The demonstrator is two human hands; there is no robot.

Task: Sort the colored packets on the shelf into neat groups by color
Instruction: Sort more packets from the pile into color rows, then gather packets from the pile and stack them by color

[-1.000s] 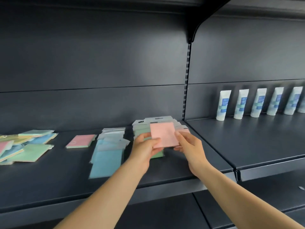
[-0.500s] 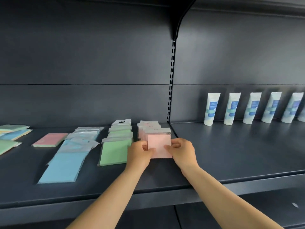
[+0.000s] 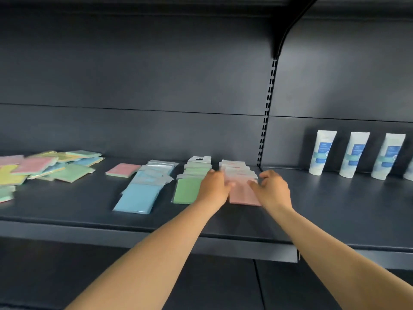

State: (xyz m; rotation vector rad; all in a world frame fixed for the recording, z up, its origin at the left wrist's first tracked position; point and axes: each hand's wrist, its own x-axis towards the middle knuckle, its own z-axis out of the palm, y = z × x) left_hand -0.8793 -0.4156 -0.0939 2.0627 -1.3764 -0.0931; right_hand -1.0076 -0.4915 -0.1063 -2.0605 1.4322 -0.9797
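A: Shelf (image 3: 67,211), left to right. What sits at the far left?

B: Loose heap (image 3: 44,166) of packets, mixed colours: pink, yellow, green, blue. They overlap at odd angles and run off the left edge of the view. Unsorted.

A: Next item?

B: 1 pink packet (image 3: 123,170) lying flat, alone, between the heap and the blue row. Apart from the heap; its right corner is just beside the blue row's back end.

A: Sorted groups?

B: 3 rows, each running from the back panel toward the front, packets overlapping like shingles. Blue row (image 3: 143,191): front packet flat, whole face showing. Green row (image 3: 190,184): just right of blue, near but apart. Pink row (image 3: 241,186): right of green, ending near the slotted upright (image 3: 267,113).

A: Hands?

B: Left hand (image 3: 213,186) rests at the gap between green and pink, covering the green row's right edge; its fingertips (image 3: 230,185) reach onto the pink row. Fingers look loosely extended, nothing clasped. Right hand (image 3: 272,186) is at the pink row's right edge, fingers spread and slightly bent, tips at the packets. Blurred; I cannot tell whether they touch. Neither hand has a packet lifted.

A: Right of the upright?

B: Adjoining shelf bay, 3 white tubes (image 3: 355,155) with blue labels standing upright in a line along the back, a 4th cut off at the frame edge. Well apart from the packets.
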